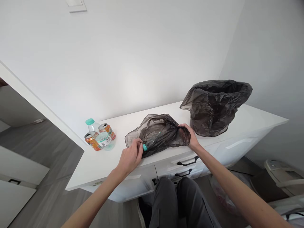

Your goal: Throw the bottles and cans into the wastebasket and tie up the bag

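Note:
A thin black garbage bag [163, 122] lies on its side on the white cabinet top, with a clear plastic bottle [152, 141] inside it. The bottle's teal cap points left, towards my left hand [130, 155]. My left fingers are closed in a pinch at the bag's edge, right beside that cap. At the bag's other end my right hand [190, 134] is closed around the gathered film; its fingers are partly hidden behind the plastic. Further left, a clear bottle with a teal cap [93, 126], a clear plastic container [104, 139] and two orange cans [91, 141] stand close together.
A bin lined with another black bag [211, 110] stands at the right of the cabinet top [83, 171]. Black drawer handles [187, 161] project from the cabinet front. A white wall [142, 63] rises behind. A beige appliance [282, 171] sits low at the right.

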A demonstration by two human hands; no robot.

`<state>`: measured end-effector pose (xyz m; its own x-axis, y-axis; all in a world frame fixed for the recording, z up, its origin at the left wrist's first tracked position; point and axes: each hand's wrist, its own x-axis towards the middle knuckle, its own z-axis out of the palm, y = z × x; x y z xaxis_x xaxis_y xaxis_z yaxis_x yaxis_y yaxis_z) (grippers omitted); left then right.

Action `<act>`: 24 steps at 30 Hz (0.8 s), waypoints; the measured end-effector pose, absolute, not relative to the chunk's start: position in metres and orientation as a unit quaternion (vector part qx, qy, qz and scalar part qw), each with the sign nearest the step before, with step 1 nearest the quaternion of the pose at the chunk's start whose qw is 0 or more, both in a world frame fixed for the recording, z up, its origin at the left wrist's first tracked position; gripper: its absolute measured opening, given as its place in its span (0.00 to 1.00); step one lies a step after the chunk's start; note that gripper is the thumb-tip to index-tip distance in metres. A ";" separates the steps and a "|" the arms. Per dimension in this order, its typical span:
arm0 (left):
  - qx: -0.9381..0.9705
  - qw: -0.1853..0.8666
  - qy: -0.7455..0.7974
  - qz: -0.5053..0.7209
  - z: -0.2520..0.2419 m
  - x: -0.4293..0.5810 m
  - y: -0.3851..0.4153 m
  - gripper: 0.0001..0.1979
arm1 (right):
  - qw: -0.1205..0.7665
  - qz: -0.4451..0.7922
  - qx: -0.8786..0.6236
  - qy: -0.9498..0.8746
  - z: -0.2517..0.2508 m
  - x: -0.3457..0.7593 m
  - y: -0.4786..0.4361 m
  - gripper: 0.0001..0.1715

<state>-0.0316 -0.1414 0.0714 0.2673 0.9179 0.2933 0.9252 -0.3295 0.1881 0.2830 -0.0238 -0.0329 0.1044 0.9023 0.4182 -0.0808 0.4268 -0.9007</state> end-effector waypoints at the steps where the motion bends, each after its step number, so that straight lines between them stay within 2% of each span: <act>1: -0.789 0.015 -0.590 -0.173 0.075 -0.027 -0.138 0.17 | 0.644 0.383 -0.372 -0.548 -0.032 0.283 -0.025 0.10; 6: -0.812 0.038 -0.574 -0.101 0.073 -0.013 -0.123 0.22 | 0.648 0.370 -0.357 -0.561 -0.030 0.282 -0.027 0.09; 9: -0.830 0.026 -0.547 -0.106 0.058 -0.016 -0.119 0.23 | 0.650 0.368 -0.353 -0.564 -0.032 0.283 -0.025 0.10; 14: -0.816 -0.021 -0.541 -0.202 0.051 -0.031 -0.120 0.22 | 0.649 0.381 -0.359 -0.551 -0.031 0.281 -0.025 0.10; 19: -0.748 -0.094 -0.582 -0.305 0.078 -0.050 -0.127 0.23 | 0.647 0.373 -0.364 -0.556 -0.027 0.278 -0.030 0.11; 24: -0.670 -0.049 -0.627 -0.394 0.123 -0.073 -0.157 0.26 | 0.648 0.372 -0.358 -0.560 -0.028 0.277 -0.032 0.13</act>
